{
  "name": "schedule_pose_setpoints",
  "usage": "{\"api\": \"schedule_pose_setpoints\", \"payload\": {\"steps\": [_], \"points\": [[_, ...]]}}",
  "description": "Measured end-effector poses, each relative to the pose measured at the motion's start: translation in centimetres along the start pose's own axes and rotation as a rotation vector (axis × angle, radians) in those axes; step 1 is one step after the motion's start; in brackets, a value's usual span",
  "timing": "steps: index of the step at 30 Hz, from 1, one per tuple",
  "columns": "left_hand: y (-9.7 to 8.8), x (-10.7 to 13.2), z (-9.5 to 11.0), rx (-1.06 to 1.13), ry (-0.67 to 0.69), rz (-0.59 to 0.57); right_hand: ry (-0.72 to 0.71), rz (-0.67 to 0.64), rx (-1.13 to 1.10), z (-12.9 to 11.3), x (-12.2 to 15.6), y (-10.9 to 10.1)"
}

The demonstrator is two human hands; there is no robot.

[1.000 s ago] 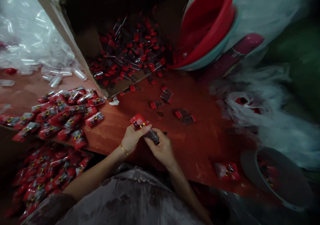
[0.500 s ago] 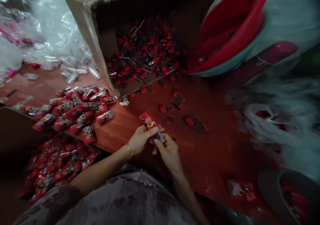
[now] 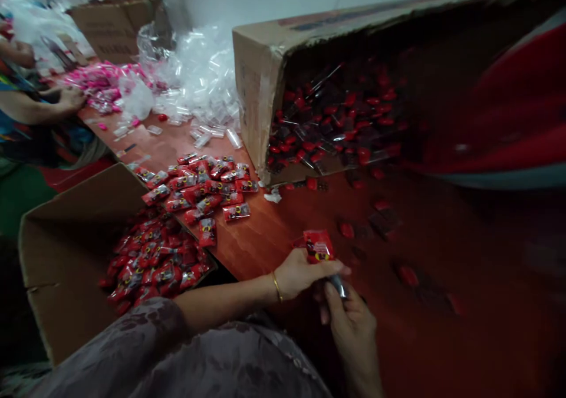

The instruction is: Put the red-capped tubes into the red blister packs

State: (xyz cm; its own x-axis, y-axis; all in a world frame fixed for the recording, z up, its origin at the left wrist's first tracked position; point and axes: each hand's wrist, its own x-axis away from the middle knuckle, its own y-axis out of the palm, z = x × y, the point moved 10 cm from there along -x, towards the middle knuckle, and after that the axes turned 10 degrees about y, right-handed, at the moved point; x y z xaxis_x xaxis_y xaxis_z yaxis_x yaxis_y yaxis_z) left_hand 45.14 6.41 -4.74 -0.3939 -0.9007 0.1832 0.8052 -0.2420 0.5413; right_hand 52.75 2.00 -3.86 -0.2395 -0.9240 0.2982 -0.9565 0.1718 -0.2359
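A small red printed packet (image 3: 318, 246) with a clear, shiny lower end is held between my two hands above the table. My left hand (image 3: 300, 273), with a gold bangle at the wrist, is closed round its middle, thumb on top. Closed at the packet's lower end, my right hand (image 3: 354, 318) pinches it between thumb and fingers; some fingertips are hidden beneath. To the left, a heap of similar red packets (image 3: 207, 186) lies on the table, and more packets (image 3: 152, 262) fill an open cardboard box (image 3: 66, 239) below the edge.
A cardboard box on its side (image 3: 252, 85) spills small red-capped clear containers (image 3: 327, 127) onto the reddish table (image 3: 274, 244). A red basin (image 3: 522, 103) stands at right. Clear plastic pieces (image 3: 203, 79) and pink pieces (image 3: 101, 82) lie behind; another person's hand (image 3: 73, 97) is at far left.
The view has swung left, bringing the other person and the whole lower box into sight. Both my hands still hold the packet, which now looks more upright.
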Motion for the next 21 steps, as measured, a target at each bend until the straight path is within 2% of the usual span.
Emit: {"api": "schedule_pose_setpoints", "payload": {"steps": [4, 7, 10, 13, 17, 21], "points": [[0.1, 0.3, 0.0, -0.056, -0.020, -0.044, 0.001, 0.022, -0.058, 0.1, -0.1, 0.2], [0.1, 0.5, 0.1, -0.050, -0.035, -0.056, 0.016, -0.017, -0.126, 0.1, 0.1, 0.6], [0.0, 0.1, 0.8, 0.021, 0.004, -0.031, 0.019, -0.031, -0.123, -0.2, 0.2, 0.5], [-0.3, -0.5, 1.1, 0.010, 0.029, 0.016, -0.023, 0.027, -0.066, -0.6, 0.3, -0.1], [0.1, -0.5, 0.6, -0.050, 0.015, -0.005, -0.035, 0.073, -0.049, -0.5, 0.3, -0.4], [0.8, 0.1, -0.3, -0.057, 0.029, -0.076, 0.010, 0.009, -0.153, -0.1, -0.3, 0.1]]}}
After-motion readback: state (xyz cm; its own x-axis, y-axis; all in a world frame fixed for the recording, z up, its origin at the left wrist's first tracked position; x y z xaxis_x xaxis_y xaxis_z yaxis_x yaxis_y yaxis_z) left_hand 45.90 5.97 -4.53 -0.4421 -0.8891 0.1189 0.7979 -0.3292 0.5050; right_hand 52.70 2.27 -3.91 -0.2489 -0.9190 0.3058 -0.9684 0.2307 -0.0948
